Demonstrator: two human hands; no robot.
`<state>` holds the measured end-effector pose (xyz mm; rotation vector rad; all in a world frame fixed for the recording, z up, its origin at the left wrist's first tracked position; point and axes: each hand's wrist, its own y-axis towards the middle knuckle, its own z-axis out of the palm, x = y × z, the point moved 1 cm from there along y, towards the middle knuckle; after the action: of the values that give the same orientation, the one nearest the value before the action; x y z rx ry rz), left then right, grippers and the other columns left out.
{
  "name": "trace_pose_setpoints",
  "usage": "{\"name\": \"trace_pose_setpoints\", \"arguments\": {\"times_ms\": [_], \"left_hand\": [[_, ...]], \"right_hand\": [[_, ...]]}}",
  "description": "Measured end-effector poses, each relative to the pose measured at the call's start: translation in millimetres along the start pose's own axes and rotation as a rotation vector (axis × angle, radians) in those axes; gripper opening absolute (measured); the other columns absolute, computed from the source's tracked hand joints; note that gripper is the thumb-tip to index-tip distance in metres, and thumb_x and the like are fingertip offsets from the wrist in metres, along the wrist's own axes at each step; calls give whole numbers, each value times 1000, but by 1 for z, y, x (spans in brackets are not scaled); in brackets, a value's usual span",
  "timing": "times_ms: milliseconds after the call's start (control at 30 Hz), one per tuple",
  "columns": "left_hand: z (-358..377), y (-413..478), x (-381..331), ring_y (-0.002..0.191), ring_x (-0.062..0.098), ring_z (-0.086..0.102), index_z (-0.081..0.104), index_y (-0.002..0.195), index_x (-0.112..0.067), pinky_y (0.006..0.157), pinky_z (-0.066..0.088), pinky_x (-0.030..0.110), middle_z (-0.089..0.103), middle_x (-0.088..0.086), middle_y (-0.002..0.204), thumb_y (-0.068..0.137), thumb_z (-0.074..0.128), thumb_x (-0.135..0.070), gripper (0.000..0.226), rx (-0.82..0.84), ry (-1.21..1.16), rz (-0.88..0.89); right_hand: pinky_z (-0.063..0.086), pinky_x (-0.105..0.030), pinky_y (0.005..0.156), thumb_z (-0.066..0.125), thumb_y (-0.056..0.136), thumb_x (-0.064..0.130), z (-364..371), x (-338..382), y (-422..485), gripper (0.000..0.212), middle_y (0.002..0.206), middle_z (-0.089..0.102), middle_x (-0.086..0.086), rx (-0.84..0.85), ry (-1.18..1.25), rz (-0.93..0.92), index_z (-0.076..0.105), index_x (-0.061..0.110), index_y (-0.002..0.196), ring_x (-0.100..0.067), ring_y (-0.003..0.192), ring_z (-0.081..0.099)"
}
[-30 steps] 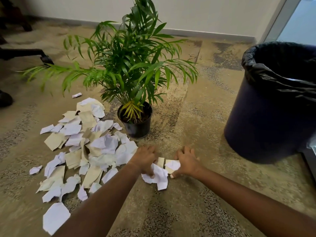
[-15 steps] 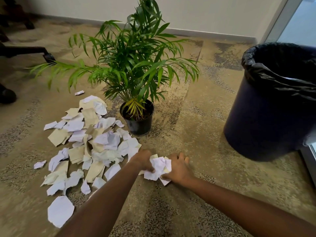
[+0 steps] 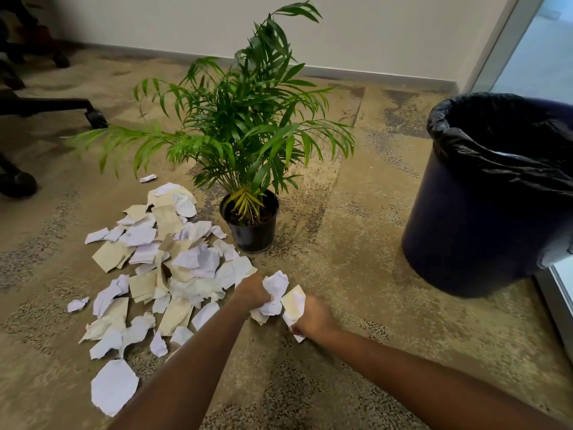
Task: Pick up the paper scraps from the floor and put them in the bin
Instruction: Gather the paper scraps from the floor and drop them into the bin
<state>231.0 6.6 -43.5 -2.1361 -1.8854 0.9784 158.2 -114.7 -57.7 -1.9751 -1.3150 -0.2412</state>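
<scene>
Compared to half a second before, the two hands had squeezed closer and bunched their scraps into one tight wad. Far left sat a black plastic chair base (image 3: 55, 104) on castors. Next came the loose pile of torn white and tan paper scraps (image 3: 173, 243), jagged and crinkly, on the mottled beige carpet (image 3: 356, 305). Just beside it stood a green palm (image 3: 248, 128) in a round black plastic pot (image 3: 252, 231). The left hand (image 3: 249, 291) clenched the crumpled white-and-cream paper wad (image 3: 274, 287), and the right hand (image 3: 314, 318) gripped its other side. Far right was the round dark navy bin (image 3: 471, 237) with its glossy wrinkled black bag liner (image 3: 483, 150).
</scene>
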Motion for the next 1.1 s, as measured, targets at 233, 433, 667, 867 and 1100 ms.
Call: {"name": "trace_pose_setpoints", "arguments": {"times_ms": [233,433,667,867,1100], "left_hand": [[-11,-1,-1,129,27,48,46,132,0,105,38,29,51,17,137,94,54,-21,44,3,-15,-44],[-22,-8,-15,129,29,48,46,133,1,105,38,31,51,17,138,96,49,-15,41,-42,-150,-21],[-37,-28,-83,107,32,59,58,116,6,73,41,28,60,27,113,94,46,-1,26,-107,-551,159],[-64,-59,-166,53,13,51,60,74,-16,38,40,14,58,5,67,96,49,-23,25,-14,-925,308],[-105,-99,-238,96,4,62,46,129,-13,81,51,15,62,7,109,92,46,-4,38,-76,-625,780]], "right_hand": [[47,-35,87,73,74,21,0,4,-1,47,126,49,-16,-42,-223,-57,60,2,115,-31,117,51],[50,-26,66,63,82,7,-31,0,3,17,92,63,-10,18,90,-72,62,0,98,-27,97,63],[39,-21,48,62,87,8,-120,5,-11,9,74,57,-6,7,829,-19,57,4,93,-13,57,53],[55,-27,64,62,88,13,-183,19,-43,28,93,65,-12,-128,1082,-176,58,3,114,-22,76,63],[52,-35,68,58,90,11,-260,21,-84,12,87,62,-9,-188,1220,-334,60,11,102,-21,77,60]]}}
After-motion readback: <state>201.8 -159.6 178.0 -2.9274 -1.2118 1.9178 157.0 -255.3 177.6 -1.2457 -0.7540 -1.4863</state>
